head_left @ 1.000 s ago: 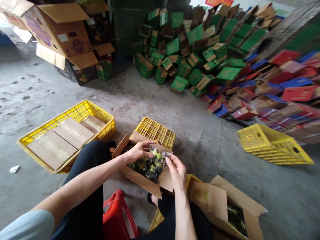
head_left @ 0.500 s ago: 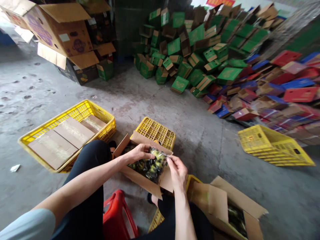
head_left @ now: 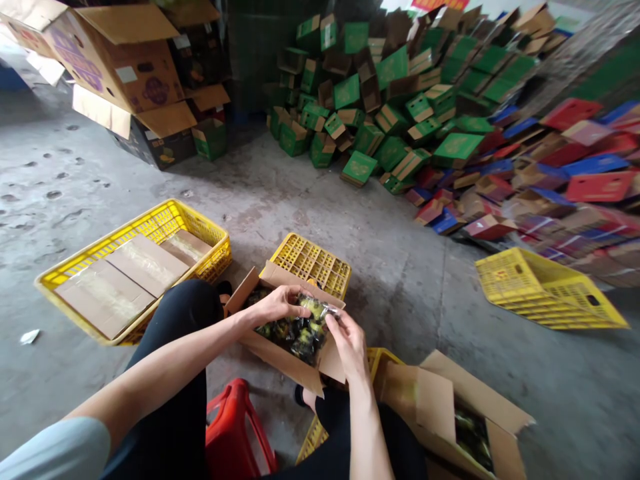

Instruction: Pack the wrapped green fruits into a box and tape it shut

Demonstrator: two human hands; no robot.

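Note:
Between my hands is a clear plastic bag [head_left: 316, 311] with dark and yellow-green pieces inside; their exact kind is too small to tell. My left hand [head_left: 281, 304] grips the bag's left side, thumb on top. At the bag's right edge, my right hand [head_left: 349, 339] pinches the plastic between thumb and fingers. Both hands are over an open cardboard box [head_left: 280, 359] whose flaps stand outward. More bags with similar contents [head_left: 283, 331] fill this box and partly hide under my hands.
A yellow crate [head_left: 220, 241] with taped cartons sits left. An upturned yellow crate [head_left: 313, 263] lies behind the box. Another open box [head_left: 435, 407] stands right, a red stool [head_left: 235, 427] below. Nested yellow crates [head_left: 545, 290] lie farther right, near piled green boxes [head_left: 360, 167].
My right hand has shifted slightly left, inward along the bag's edge. My left hand has slid its grip a little to the right over the bag.

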